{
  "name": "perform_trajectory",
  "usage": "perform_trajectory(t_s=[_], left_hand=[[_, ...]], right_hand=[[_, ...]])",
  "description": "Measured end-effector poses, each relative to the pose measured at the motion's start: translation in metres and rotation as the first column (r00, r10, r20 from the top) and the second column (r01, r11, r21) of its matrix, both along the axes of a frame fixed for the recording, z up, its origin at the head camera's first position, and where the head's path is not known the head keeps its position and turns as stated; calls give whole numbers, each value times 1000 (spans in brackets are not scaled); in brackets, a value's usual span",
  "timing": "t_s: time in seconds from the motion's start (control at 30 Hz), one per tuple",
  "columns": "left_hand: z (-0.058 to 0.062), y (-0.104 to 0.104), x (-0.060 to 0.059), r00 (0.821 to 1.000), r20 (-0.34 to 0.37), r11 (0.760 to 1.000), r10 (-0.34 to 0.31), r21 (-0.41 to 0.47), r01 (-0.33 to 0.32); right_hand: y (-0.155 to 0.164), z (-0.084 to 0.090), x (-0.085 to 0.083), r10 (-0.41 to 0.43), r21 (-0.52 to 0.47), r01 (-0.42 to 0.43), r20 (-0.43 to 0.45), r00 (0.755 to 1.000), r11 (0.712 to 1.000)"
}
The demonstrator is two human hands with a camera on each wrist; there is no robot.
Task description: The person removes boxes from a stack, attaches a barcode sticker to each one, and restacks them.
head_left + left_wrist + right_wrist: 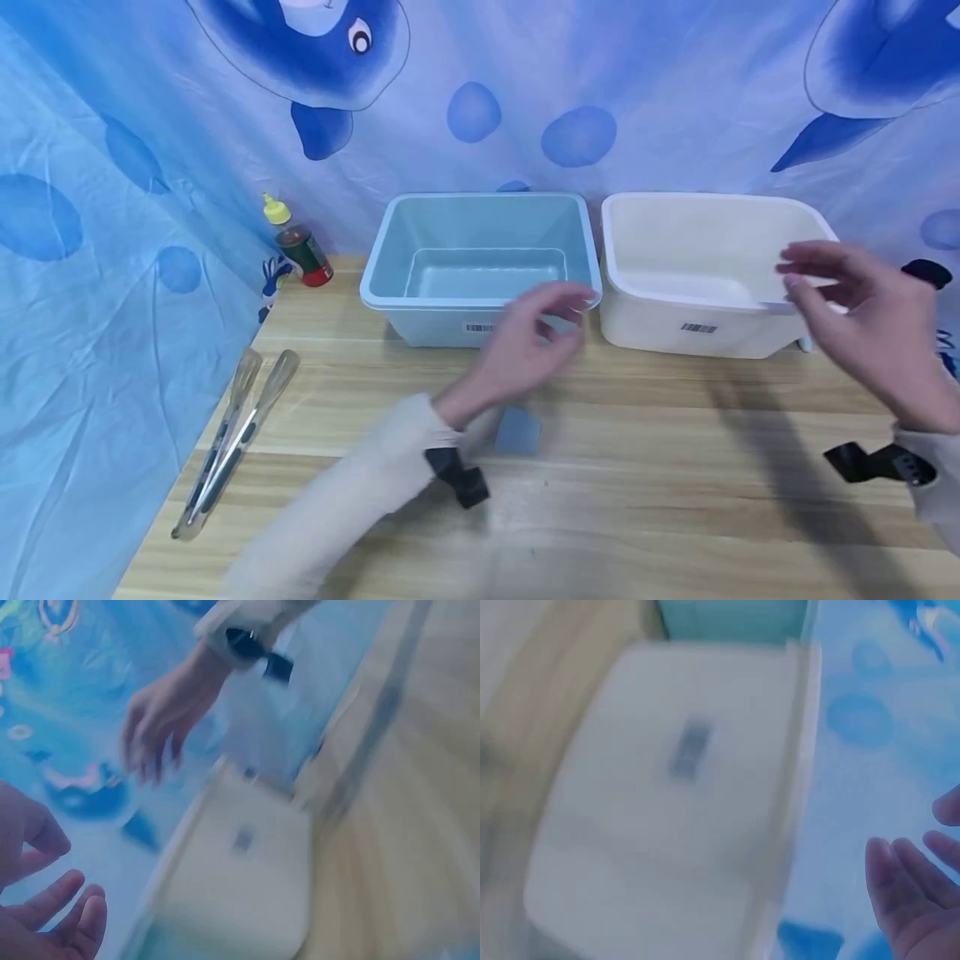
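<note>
The blue tub (480, 267) and white tub (705, 275) stand side by side at the tabletop's (637, 467) far edge. The left hand (532, 342) hovers before the blue tub, the right hand (862, 317) over the white tub's near right corner, both with fingers loosely spread and holding nothing. Tongs (232, 437) lie near the left edge.

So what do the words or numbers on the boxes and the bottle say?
No words or numbers can be read.
Blue tub: a barcode sticker, too small to read.
White tub: a barcode sticker, also too small.
Bottle: its label is too blurred to read.
</note>
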State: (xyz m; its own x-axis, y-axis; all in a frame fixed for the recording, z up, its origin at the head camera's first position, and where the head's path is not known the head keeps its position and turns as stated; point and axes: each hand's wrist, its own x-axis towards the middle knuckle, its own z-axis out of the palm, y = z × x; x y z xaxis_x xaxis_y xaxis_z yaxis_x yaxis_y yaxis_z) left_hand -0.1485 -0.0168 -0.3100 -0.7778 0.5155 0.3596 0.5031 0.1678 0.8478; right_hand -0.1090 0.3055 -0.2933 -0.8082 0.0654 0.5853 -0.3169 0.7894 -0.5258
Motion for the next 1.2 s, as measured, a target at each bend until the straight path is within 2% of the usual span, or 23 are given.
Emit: perform_trajectory(t_s=[0.1,0.17,0.23,0.3,0.33,0.43,0.5,0.53,0.6,0.7,0.8,0.93,1.0,1.07,1.13,1.2], left_hand=[[11,-40,-6,986,-81,989,147,-1,-148],[15,-65,-11,967,-99,972,234,-7,-236],[17,-90,-16,946,-91,948,312,-29,-316],[17,-113,-20,919,-82,918,385,-72,-390],[16,-123,-22,903,-88,898,421,-97,-429],[12,-148,-28,846,-101,827,524,-177,-533],[6,-160,-33,818,-86,791,568,-216,-572],[3,-164,-35,812,-59,784,581,-227,-578],[-3,-172,-40,814,29,795,581,-236,-559],[-12,-180,-46,819,175,832,547,-220,-509],[-20,-183,-54,814,265,855,517,-194,-480],[-30,-186,-61,811,288,861,509,-167,-481],[-35,-185,-64,821,276,866,500,-157,-475],[-39,-184,-67,827,267,869,495,-156,-470],[-41,-181,-68,829,263,870,493,-150,-470],[-41,-178,-67,828,274,872,490,-140,-470]], right_hand=[[23,0,-12,-91,-23,92,51,995,995],[37,-2,-17,-156,-40,161,110,982,986],[49,-7,-24,-220,-13,224,152,964,975],[65,-14,-33,-259,16,262,216,941,965],[78,-24,-40,-283,17,288,239,929,958],[122,-55,-63,-293,50,292,320,901,955],[149,-74,-77,-287,69,283,391,875,957],[158,-81,-83,-303,88,294,420,855,952],[160,-80,-86,-283,111,263,491,824,958],[146,-67,-86,-251,94,241,569,783,966],[149,-67,-92,-250,119,224,584,772,967],[165,-79,-107,-299,200,225,544,784,954],[167,-76,-109,-283,205,205,520,805,957],[167,-74,-109,-270,222,184,467,842,958],[161,-69,-106,-271,205,199,428,862,958],[154,-66,-101,-254,131,219,409,876,967]])
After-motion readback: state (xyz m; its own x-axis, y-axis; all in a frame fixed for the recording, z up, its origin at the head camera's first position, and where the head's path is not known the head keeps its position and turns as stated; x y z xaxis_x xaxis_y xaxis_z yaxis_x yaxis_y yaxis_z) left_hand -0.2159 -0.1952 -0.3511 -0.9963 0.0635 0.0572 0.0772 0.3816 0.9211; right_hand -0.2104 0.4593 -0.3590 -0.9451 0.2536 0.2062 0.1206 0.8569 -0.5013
